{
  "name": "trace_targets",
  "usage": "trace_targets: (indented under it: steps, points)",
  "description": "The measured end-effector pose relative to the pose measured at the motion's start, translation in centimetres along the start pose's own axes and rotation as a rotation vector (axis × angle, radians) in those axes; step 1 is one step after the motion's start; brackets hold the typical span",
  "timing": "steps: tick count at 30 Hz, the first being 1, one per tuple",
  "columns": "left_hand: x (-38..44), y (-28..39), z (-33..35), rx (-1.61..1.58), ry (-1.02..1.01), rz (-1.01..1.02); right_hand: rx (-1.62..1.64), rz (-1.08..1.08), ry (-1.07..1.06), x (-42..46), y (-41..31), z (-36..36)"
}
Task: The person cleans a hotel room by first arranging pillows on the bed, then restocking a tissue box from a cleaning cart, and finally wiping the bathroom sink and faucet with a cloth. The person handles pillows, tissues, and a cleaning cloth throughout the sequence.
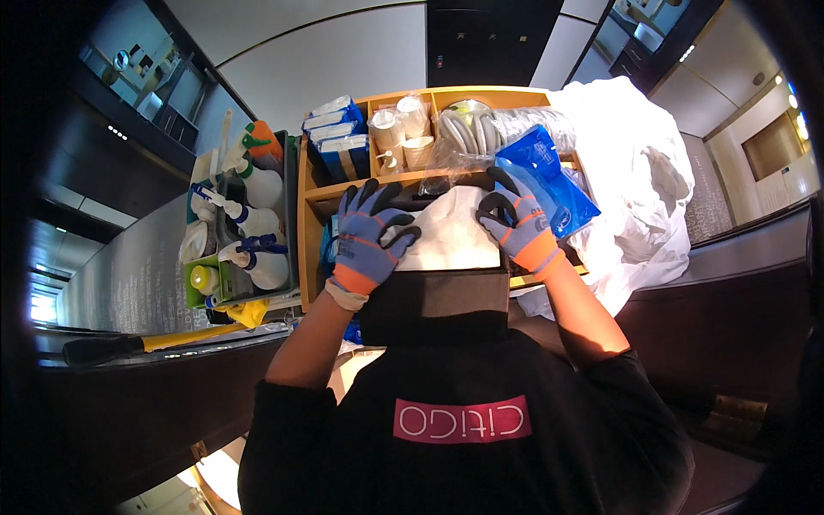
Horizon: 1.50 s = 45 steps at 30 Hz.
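Note:
Both hands wear blue-grey work gloves with orange cuffs and black fingertips. My left hand point(372, 233) is at the left edge of a white cloth or paper sheet point(454, 235), its thumb and forefinger brought close together at that edge. My right hand point(515, 225) is at the sheet's right side, thumb and forefinger curled together; whether they pinch it cannot be told. The sheet lies in or over a dark box point(444, 299) against my body. A blue plastic packet point(547, 180) lies just beyond my right hand.
A wooden compartment tray point(335, 191) holds blue-wrapped packs point(344, 158), wrapped paper cups point(388, 132) and plastic-sleeved lids or discs point(502, 129). Spray bottles point(262, 187) stand in a caddy at left, above a yellow-handled tool point(193, 336). A white bag point(634, 161) bulges at right.

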<state>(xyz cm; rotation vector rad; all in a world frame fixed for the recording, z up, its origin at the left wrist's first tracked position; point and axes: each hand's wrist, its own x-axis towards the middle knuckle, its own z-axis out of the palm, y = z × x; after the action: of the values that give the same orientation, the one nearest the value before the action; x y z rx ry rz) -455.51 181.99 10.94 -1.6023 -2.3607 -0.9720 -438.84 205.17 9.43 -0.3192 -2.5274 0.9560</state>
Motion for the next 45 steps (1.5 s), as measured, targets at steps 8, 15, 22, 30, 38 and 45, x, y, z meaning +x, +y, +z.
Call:
trace_targets:
  steps: [8, 15, 22, 30, 38, 45]
  points:
    - [-2.3, -0.1, -2.6, -0.678, -0.352, 0.02, 0.031, -0.178, -0.203, -1.1, -2.4, -3.0]
    - [-2.3, 0.8, -1.4, -0.533, -0.231, -0.295, 0.574, 0.175, -0.232, -2.5, -3.7, -2.4]
    - [-1.7, 2.2, -1.0, 0.285, 0.245, -0.064, -0.274, 0.041, 0.076, -2.8, -1.3, -0.8]
    - [-3.5, 1.6, -0.2, -0.479, 0.018, -0.337, 0.127, 0.051, 0.189, -3.0, -1.9, -0.3]
    - [-2.5, 2.6, -2.3, -0.378, -0.144, -0.035, -0.16, -0.199, -0.063, -3.4, -4.3, -3.0]
    - [-2.3, 3.2, -5.1, -0.632, -0.181, -0.092, -0.117, -0.298, -0.128, -3.9, -5.0, -4.2]
